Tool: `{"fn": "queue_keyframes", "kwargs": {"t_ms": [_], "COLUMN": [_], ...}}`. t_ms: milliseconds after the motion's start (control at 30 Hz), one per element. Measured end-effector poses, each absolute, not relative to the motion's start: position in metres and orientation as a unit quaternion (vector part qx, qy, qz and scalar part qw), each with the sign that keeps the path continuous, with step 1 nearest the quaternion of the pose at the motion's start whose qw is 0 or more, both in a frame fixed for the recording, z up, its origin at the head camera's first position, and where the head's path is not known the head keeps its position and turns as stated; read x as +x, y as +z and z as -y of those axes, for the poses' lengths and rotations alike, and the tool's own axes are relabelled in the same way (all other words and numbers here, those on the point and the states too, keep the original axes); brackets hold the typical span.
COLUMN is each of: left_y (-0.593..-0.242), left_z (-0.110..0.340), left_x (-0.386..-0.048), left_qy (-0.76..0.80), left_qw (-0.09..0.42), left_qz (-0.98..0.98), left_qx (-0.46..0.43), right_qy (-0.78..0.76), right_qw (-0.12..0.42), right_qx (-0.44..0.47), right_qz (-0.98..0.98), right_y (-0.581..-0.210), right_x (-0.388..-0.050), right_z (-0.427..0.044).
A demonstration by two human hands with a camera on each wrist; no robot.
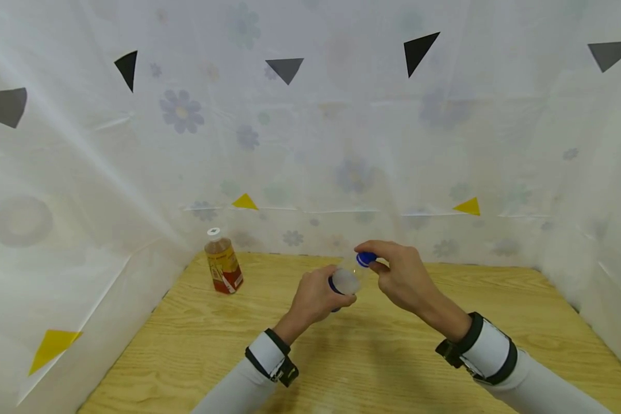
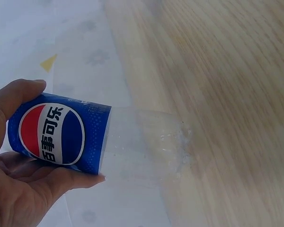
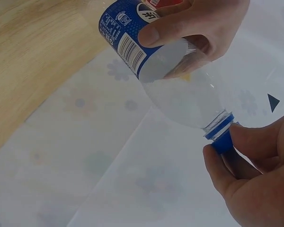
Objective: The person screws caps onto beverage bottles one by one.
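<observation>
A clear plastic bottle with a blue Pepsi label (image 2: 61,132) is held tilted above the table, and no drink shows in it. My left hand (image 1: 318,293) grips it round the label, thumb on one side and fingers on the other. At the bottle's neck is a blue cap (image 3: 222,142), pinched between the thumb and fingers of my right hand (image 1: 406,276). Whether the cap is tight or loose on the threads I cannot tell. In the left wrist view the clear part of the bottle (image 2: 137,142) points away from the left palm.
An amber bottle (image 1: 224,264) with a yellow and red label and a white top stands at the table's back left. The wood-grain table (image 1: 186,356) is enclosed by whitish flowered sheeting (image 1: 315,144) marked with black, grey and yellow triangles.
</observation>
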State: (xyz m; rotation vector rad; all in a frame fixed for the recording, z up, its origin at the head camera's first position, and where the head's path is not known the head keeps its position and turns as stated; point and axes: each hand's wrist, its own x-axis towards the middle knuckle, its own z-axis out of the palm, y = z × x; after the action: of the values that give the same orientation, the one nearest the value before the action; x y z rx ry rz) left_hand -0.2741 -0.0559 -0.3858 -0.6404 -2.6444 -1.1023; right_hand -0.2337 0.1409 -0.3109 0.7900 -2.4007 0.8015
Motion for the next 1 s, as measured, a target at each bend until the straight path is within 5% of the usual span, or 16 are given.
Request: {"fn": "queue_keyframes", "kwargs": {"t_ms": [1000], "left_y": [-0.3848], "left_z": [0.0542], "left_x": [-0.2714], "left_qy": [-0.364], "left_qw": [0.107], "left_qz": [0.898], "left_qx": [-0.223], "right_qy": [0.306], "right_qw": [0.228], "right_qx": [0.220], "right_qz": [0.898], "right_y": [-0.3154], "right_x": [-0.2392], "right_z": [-0.1410]}}
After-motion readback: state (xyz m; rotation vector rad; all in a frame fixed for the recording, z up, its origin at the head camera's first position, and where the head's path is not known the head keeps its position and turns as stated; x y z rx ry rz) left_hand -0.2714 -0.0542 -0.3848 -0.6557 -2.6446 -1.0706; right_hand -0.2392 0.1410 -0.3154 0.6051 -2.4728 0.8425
